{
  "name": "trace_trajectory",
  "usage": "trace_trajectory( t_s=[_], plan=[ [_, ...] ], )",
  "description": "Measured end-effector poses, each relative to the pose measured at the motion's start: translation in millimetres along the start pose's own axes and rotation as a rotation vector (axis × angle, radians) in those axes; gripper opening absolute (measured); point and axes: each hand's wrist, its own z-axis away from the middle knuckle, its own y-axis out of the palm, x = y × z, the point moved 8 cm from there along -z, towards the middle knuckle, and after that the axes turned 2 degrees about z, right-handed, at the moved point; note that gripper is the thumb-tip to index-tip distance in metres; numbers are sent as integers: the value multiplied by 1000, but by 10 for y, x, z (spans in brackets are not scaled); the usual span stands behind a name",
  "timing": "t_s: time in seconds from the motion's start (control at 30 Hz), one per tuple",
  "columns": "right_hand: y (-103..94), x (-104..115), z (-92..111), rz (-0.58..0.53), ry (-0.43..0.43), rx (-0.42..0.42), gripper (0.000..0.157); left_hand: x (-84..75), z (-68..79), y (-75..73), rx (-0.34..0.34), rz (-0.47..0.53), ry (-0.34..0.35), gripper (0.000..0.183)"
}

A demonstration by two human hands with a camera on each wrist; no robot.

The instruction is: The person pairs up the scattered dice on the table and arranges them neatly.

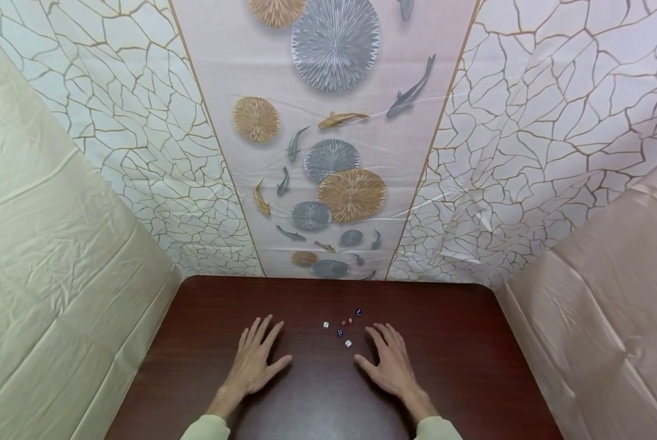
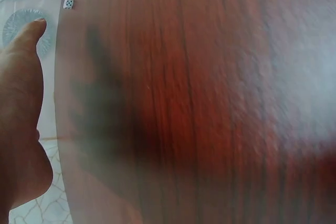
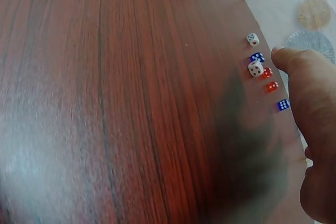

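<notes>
Several small dice lie loosely grouped between my two hands: a white die (image 1: 326, 325) on the left, another white die (image 1: 348, 344) nearest me, a blue die (image 1: 340, 333) between them, a second blue die (image 1: 358, 311) farthest back, and two red dice (image 1: 351, 320) in the middle. My left hand (image 1: 253, 362) is left of the group, fingers spread and straight, holding nothing. On the other side my right hand (image 1: 390, 362) has its fingers extended too, close to the nearer white die (image 3: 255, 68) without touching it. Each wrist view shows mostly the thumb; the other fingers are hidden there.
The dark reddish-brown wooden table (image 1: 317, 391) has rounded far corners. A patterned cloth (image 1: 328, 244) with fish and round shapes hangs along its back edge. Beige cloth walls (image 1: 75, 293) flank both sides.
</notes>
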Motion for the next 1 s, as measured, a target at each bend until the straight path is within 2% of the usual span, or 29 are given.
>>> trace_trajectory(
  t_s=[0.33, 0.53, 0.77, 1.0],
  plan=[
    [95, 42, -54, -71, 37, 26, 68, -180, -144, 63, -3, 48, 48, 85],
    [112, 113, -93, -96, 14, -1, 61, -291, -225, 117, -8, 54, 84, 83],
    [155, 161, -118, -91, -12, -44, 52, -403, -360, 182, 38, 114, 80, 81],
    [177, 175, -143, -82, -11, -93, 43, -468, -493, 287, 95, 134, 74, 78]
  ],
)
